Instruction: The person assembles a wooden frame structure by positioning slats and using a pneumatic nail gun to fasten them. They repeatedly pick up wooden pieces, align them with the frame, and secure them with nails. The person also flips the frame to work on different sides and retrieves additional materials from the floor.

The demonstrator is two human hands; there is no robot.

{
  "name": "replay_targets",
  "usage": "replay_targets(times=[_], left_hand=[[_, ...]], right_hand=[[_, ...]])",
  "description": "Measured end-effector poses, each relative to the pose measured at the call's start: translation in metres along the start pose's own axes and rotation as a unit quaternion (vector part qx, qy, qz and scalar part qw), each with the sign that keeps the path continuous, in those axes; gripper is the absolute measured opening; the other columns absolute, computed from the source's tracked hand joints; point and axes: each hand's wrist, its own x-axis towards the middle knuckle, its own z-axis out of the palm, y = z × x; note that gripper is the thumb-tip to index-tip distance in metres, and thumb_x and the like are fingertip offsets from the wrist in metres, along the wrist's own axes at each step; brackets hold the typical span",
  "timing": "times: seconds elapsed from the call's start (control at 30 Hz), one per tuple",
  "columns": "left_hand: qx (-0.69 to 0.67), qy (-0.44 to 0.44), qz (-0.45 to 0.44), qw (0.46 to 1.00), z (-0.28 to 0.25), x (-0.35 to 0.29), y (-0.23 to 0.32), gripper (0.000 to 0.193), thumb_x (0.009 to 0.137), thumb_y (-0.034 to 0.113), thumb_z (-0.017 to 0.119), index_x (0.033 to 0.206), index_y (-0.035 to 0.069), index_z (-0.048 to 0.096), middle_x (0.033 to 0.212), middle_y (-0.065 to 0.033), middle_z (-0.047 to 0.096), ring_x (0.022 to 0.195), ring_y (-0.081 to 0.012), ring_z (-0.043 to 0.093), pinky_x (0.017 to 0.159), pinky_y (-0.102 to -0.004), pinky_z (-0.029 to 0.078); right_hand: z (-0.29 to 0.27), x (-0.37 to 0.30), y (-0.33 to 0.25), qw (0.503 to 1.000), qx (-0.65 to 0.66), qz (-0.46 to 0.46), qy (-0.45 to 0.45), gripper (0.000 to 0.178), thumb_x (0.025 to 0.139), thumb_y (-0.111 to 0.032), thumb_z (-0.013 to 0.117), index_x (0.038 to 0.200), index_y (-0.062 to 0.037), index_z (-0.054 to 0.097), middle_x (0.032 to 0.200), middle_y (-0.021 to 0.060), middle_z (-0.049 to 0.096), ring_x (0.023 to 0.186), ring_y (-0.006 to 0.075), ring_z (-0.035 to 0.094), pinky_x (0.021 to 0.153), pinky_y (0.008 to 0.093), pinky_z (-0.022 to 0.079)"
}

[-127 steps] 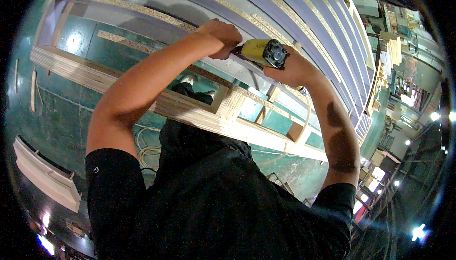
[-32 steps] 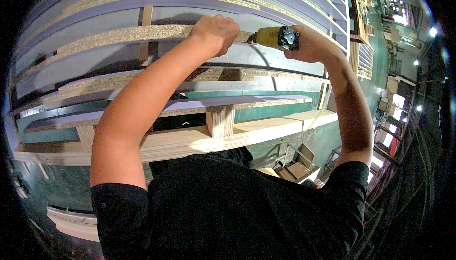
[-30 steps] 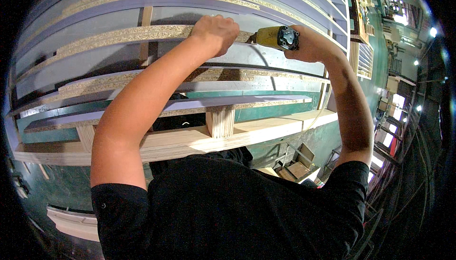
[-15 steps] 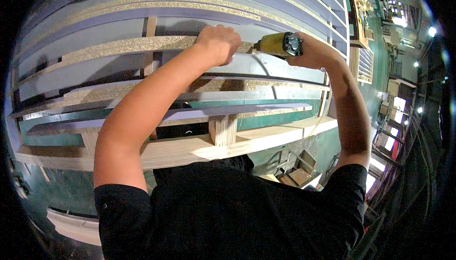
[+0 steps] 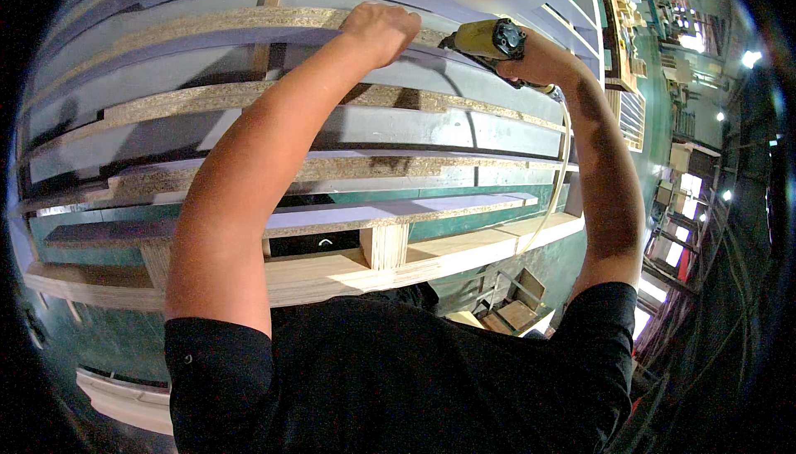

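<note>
My left hand (image 5: 381,33) is closed over the top edge of a long particleboard strip (image 5: 290,18) in a slatted wooden frame. To its right, my right hand (image 5: 537,59) grips an air nail gun (image 5: 479,39) with a yellowish body and black cap. Its nose points left, close to the right end of the same strip. Whether it touches the wood I cannot tell. A pale air hose (image 5: 560,174) runs from the tool's grip down over the frame. My fingers are partly hidden on both hands.
Parallel strips, including a nearer doubled strip (image 5: 199,104), cross the frame left to right. A thick plywood rail (image 5: 323,275) with short upright blocks edges the near side. Beyond the right end stand wooden parts (image 5: 623,39). A blurred patch covers the far top right.
Both hands have moved away from me, from one particleboard strip to the one behind it. The nail gun has gone along in my right hand, and more of its hose shows.
</note>
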Motion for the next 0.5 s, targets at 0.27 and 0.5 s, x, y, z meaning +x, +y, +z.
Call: replay_targets(times=[0.27, 0.5], left_hand=[[0.017, 0.021, 0.014, 1.000, 0.002, -0.005, 0.000, 0.021, 0.090, 0.013, 0.055, 0.109, 0.009, 0.063, 0.105, -0.0175, 0.072, 0.099, -0.0386, 0.070, 0.081, -0.0525, 0.056], [-0.002, -0.202, -0.129, 0.971, -0.045, 0.006, 0.024, 0.038, 0.102, 0.031, 0.040, 0.123, 0.013, 0.066, 0.138, -0.0053, 0.064, 0.124, -0.0333, 0.062, 0.102, -0.0484, 0.052]], right_hand=[[0.002, 0.005, 0.008, 0.999, 0.004, -0.030, 0.026, 0.032, 0.078, -0.011, 0.073, 0.107, -0.0013, 0.062, 0.078, 0.0033, 0.067, 0.071, 0.0135, 0.060, 0.065, 0.0309, 0.052], [0.002, 0.000, -0.005, 0.999, -0.041, 0.016, -0.009, 0.034, 0.079, -0.010, 0.073, 0.109, -0.0004, 0.060, 0.079, 0.0047, 0.068, 0.068, 0.0141, 0.062, 0.061, 0.0322, 0.052]])
